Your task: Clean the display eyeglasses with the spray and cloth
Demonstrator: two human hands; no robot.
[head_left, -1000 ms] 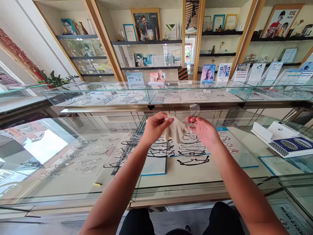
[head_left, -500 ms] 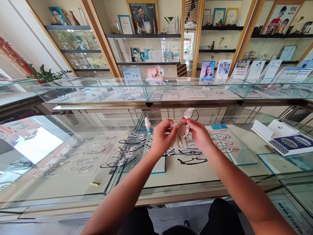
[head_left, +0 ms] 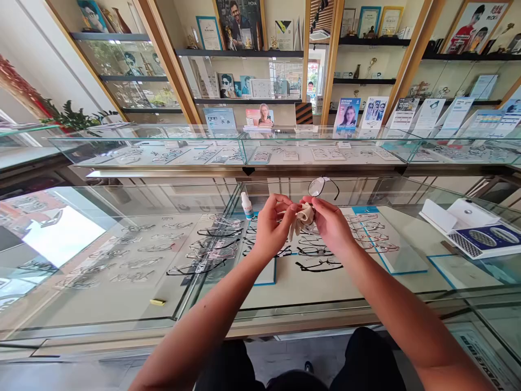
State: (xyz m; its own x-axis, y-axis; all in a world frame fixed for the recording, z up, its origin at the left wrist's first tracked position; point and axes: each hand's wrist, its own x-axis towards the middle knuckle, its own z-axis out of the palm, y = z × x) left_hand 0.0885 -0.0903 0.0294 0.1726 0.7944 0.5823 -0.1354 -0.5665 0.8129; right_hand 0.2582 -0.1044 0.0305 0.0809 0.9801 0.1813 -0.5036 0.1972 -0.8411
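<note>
Over the glass counter, my right hand (head_left: 331, 222) pinches a pair of dark-rimmed eyeglasses (head_left: 317, 187). One round lens and a dark temple stick up above the fingers. My left hand (head_left: 274, 224) grips a cream cleaning cloth (head_left: 304, 215), bunched against the lower part of the glasses between both hands. The cloth and fingers hide most of the lower lens. A small white spray bottle (head_left: 246, 206) stands upright on the counter just left of my left hand.
Inside the glass counter (head_left: 293, 304) lie several rows of eyeglass frames (head_left: 319, 265). An opened white and blue box (head_left: 476, 231) sits on the right. A small yellow piece (head_left: 157, 302) lies at front left. Behind stands a second display case (head_left: 244, 152).
My left hand has brought the cloth up and over the lower lens. The glasses have turned slightly, the upper lens and temple shifting right. The view has tilted a little.
</note>
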